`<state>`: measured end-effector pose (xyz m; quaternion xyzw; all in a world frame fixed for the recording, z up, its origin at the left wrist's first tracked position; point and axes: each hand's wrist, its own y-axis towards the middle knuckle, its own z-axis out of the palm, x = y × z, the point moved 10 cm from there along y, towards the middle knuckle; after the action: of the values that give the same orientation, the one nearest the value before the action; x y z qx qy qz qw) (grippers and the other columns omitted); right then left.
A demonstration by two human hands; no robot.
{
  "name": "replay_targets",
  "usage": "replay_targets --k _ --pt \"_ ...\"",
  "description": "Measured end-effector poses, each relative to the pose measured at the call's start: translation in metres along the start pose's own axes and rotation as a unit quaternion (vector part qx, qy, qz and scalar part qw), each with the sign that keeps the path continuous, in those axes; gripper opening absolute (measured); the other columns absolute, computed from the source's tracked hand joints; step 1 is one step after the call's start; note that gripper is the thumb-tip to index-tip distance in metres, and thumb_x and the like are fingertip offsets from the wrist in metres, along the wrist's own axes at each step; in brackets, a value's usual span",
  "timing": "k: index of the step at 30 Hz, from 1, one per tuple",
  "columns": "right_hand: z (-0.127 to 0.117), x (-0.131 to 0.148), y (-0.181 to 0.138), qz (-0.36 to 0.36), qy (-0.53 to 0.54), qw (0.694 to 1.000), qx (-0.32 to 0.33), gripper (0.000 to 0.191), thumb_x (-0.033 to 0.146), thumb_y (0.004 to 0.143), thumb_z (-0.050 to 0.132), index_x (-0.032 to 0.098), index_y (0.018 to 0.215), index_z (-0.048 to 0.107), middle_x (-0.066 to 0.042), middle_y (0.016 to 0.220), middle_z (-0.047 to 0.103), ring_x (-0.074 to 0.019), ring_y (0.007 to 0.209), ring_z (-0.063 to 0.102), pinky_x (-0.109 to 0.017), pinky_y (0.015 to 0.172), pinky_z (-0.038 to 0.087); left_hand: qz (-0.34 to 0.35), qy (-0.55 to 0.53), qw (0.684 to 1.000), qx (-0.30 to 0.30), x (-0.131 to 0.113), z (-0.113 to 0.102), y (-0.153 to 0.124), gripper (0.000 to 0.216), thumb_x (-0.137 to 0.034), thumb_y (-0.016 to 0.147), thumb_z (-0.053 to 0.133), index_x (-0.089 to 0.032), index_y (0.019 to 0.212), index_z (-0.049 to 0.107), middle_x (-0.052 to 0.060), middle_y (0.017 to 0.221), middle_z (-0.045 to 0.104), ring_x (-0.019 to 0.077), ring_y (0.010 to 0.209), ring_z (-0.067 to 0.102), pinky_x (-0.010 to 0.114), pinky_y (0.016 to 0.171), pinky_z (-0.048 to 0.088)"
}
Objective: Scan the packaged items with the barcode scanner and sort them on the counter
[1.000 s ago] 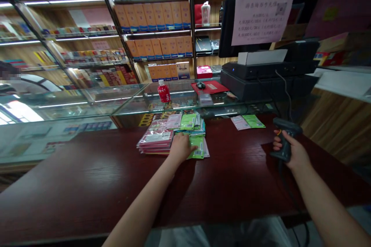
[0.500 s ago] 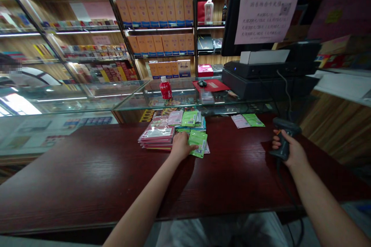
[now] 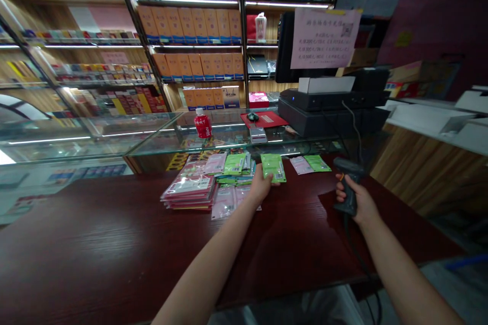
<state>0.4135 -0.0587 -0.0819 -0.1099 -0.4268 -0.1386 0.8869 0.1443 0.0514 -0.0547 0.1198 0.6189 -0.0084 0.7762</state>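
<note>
My left hand (image 3: 262, 184) grips a small green packet (image 3: 273, 168), lifted a little off the dark wooden counter. In my right hand (image 3: 358, 198) is a black barcode scanner (image 3: 346, 188), held by its handle with the cord hanging down. Left of my left hand lies a stack of pink plastic-wrapped packs (image 3: 189, 190), and beside it a pile of green and pink packets (image 3: 234, 164). Pale pink packets (image 3: 224, 202) lie flat below the pile, partly hidden by my left forearm. Farther right rest a pink and a green packet (image 3: 317, 163) side by side.
A red bottle (image 3: 203, 124) stands on the glass display case (image 3: 152, 137) behind the counter. A computer mouse (image 3: 252, 117) sits on a red folder there. To the right are a monitor with a paper notice (image 3: 324, 38) and a black cash drawer (image 3: 320, 117).
My left hand has moved right and away from me with the green packet, uncovering pale pink packets. My right hand still holds the scanner. The whole view has shifted slightly.
</note>
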Motion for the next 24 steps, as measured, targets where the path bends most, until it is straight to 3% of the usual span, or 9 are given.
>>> replay_targets --k 3,6,12,18,24 --pt "0.013 0.0 -0.005 0.001 -0.019 0.999 0.03 0.033 0.034 0.068 0.078 0.017 0.094 0.065 0.004 0.059 0.053 -0.0057 0.043 0.045 -0.015 0.036 0.039 0.004 -0.035 0.999 -0.023 0.021 0.011 0.014 0.029 -0.013 0.072 0.062 -0.019 0.095 0.045 0.005 0.096 0.06 0.0166 0.08 0.063 0.034 0.062 0.059" --pt "0.028 -0.006 -0.01 0.027 -0.034 0.996 0.079 0.031 0.036 0.072 0.075 0.018 0.096 0.065 0.005 0.059 0.052 -0.005 0.042 0.043 -0.015 0.035 0.038 0.008 -0.031 0.997 -0.072 0.036 0.006 0.021 0.024 -0.015 0.072 0.062 -0.018 0.088 0.044 0.003 0.089 0.059 0.0166 0.077 0.063 0.033 0.059 0.058" --pt "0.048 -0.023 -0.024 0.084 -0.111 0.976 0.168 0.03 0.039 0.077 0.07 0.02 0.098 0.06 0.005 0.059 0.051 -0.0056 0.039 0.044 -0.016 0.033 0.037 0.036 -0.022 0.989 -0.14 0.04 -0.01 0.021 0.026 -0.02 0.07 0.066 -0.018 0.086 0.045 0.002 0.086 0.058 0.0148 0.077 0.063 0.028 0.058 0.058" --pt "0.056 -0.036 -0.033 0.112 -0.225 0.946 0.205 0.035 0.043 0.077 0.069 0.019 0.097 0.055 0.006 0.058 0.053 -0.008 0.036 0.048 -0.019 0.031 0.038 0.044 -0.014 0.989 -0.141 0.036 -0.01 0.018 0.026 -0.019 0.071 0.066 -0.018 0.086 0.045 0.002 0.086 0.055 0.0154 0.078 0.062 0.03 0.059 0.059" --pt "0.056 -0.033 -0.033 0.099 -0.226 0.949 0.198 0.037 0.044 0.076 0.069 0.018 0.099 0.054 0.006 0.057 0.053 -0.0077 0.035 0.047 -0.018 0.03 0.037 0.037 -0.014 0.99 -0.135 0.033 -0.006 0.016 0.024 -0.017 0.072 0.064 -0.019 0.086 0.044 0.002 0.086 0.056 0.0167 0.078 0.063 0.034 0.061 0.059"
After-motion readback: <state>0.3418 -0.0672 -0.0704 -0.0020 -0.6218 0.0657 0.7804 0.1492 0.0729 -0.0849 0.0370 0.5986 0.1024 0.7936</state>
